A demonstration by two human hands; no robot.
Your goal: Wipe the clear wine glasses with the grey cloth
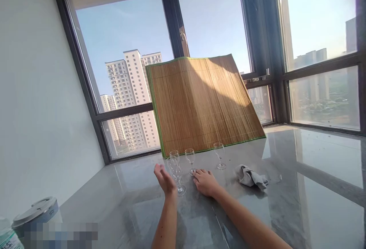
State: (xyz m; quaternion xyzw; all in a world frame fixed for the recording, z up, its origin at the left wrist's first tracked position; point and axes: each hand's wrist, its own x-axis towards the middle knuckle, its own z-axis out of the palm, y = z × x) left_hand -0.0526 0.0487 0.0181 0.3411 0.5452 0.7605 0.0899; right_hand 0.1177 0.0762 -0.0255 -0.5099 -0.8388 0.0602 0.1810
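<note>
Several small clear stemmed glasses stand upright on a glossy grey table. My left hand is raised edge-on with fingers stretched, right beside the nearest glass, not gripping it. My right hand lies flat, palm down on the tabletop, its fingertips close to the foot of a second glass. A third glass stands farther right, and another behind the nearest one. A crumpled grey cloth lies to the right of my right hand.
A bamboo mat with green edging leans against the window behind the glasses. A round container with a grey lid sits at the table's near left corner, next to a bottle. A white wall runs along the left.
</note>
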